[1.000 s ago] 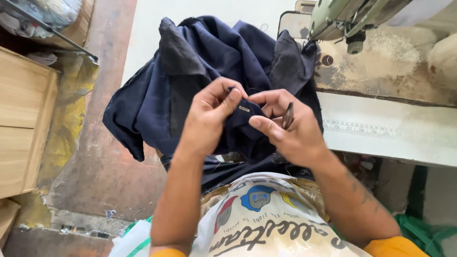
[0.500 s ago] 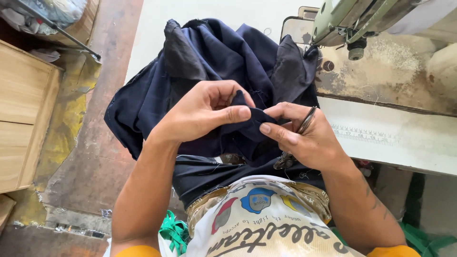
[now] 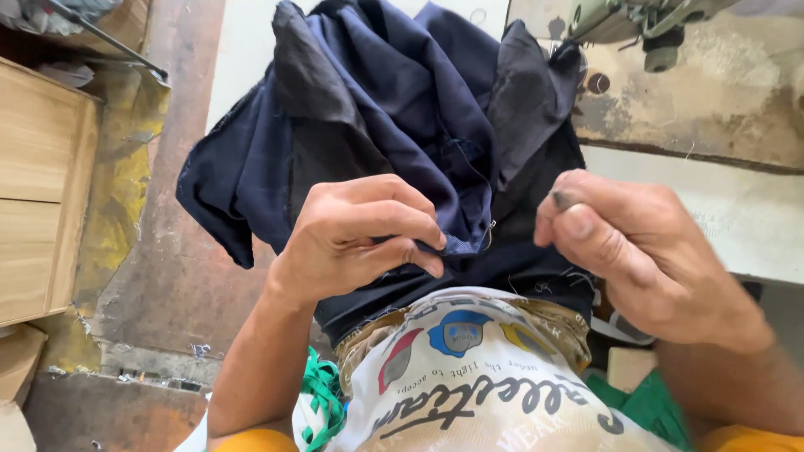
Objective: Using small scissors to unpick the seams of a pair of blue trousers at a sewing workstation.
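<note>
On the lap, white printed sack (image 3: 469, 393) with blue and yellow emblems, navy garment (image 3: 394, 109) above it, left hand (image 3: 352, 234) pinching its fold, right hand (image 3: 645, 251) now apart, fingers curled shut, grip contents unclear, hands previously together.

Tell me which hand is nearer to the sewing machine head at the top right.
Right. The right hand is below the sewing machine head; the left hand, gripping the navy fabric, is farther off to the machine's lower left.
</note>
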